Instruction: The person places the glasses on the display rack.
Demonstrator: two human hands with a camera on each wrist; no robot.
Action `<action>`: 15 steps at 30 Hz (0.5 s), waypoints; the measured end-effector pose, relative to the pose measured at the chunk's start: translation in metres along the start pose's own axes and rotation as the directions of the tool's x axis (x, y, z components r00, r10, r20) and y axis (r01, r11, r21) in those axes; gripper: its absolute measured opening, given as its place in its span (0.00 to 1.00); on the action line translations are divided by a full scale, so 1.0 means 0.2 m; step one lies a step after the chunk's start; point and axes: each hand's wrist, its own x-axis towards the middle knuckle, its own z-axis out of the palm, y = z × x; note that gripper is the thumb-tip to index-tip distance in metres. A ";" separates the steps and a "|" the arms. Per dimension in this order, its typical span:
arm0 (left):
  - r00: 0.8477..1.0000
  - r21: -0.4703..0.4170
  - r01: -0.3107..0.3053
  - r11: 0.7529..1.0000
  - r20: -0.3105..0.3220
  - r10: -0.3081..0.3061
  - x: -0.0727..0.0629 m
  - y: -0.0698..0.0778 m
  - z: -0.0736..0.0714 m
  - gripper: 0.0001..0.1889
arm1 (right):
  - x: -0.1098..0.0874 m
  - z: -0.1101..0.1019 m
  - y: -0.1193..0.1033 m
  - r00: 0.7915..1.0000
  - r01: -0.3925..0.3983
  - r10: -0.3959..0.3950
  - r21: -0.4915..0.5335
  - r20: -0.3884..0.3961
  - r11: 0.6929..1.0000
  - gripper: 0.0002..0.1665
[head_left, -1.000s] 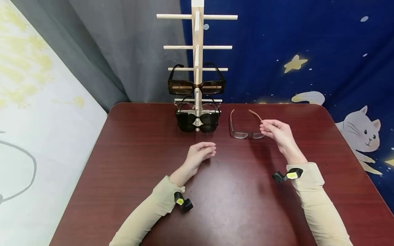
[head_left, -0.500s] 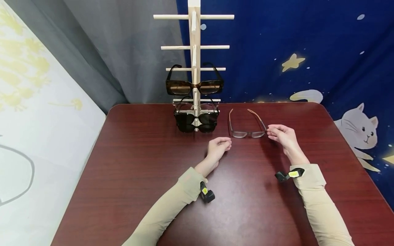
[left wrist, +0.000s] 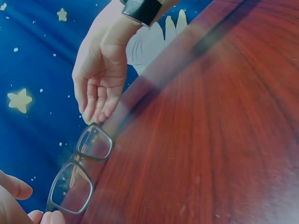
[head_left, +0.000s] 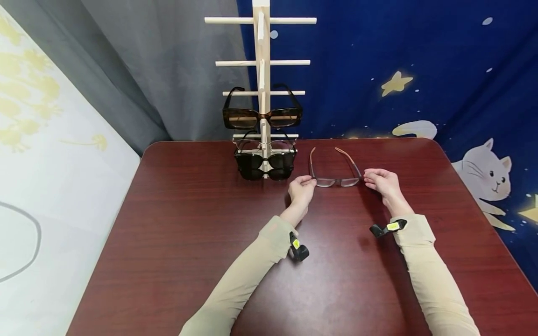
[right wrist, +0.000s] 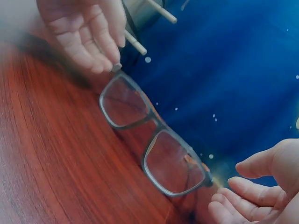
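Eyeglasses [head_left: 338, 180] with a grey frame, clear lenses and orange-brown temple tips stand on the dark red table, temples unfolded toward its far edge. My left hand [head_left: 301, 190] has its fingertips at the left front corner of the frame. In the left wrist view the thumb [left wrist: 17, 186] is apart from the eyeglasses. My right hand [head_left: 383, 184] is beside the other corner, thumb and fingers loosely bent. A small gap shows between its fingertips [right wrist: 224, 198] and the frame in the right wrist view.
Left of the eyeglasses rises a wooden display stand [head_left: 261, 46] with crossbars. It carries tortoiseshell sunglasses [head_left: 240, 113], thin-rimmed glasses [head_left: 236, 143] and black sunglasses [head_left: 282, 161] below. A blue star-patterned curtain [head_left: 349, 70] hangs behind the table [head_left: 189, 210].
My left hand has moved right and forward to the left corner of the eyeglasses. My right hand has let go of the right temple and shifted slightly right, beside the frame.
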 end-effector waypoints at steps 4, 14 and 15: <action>0.999 -0.010 0.002 1.000 -0.032 -0.003 0.03 0.00 0.03 0.08 | 0.05 -0.02 0.05 1.000 0.007 -0.008 0.012 0.023 1.000 0.06; 0.996 -0.035 0.052 0.998 -0.064 -0.054 0.07 0.00 0.08 0.10 | 0.06 0.03 0.02 0.995 -0.090 0.090 0.005 -0.046 0.996 0.07; 0.996 -0.044 0.058 0.997 -0.068 -0.061 0.07 0.00 0.08 0.10 | 0.06 0.03 0.02 0.994 -0.102 0.103 0.010 -0.045 0.995 0.07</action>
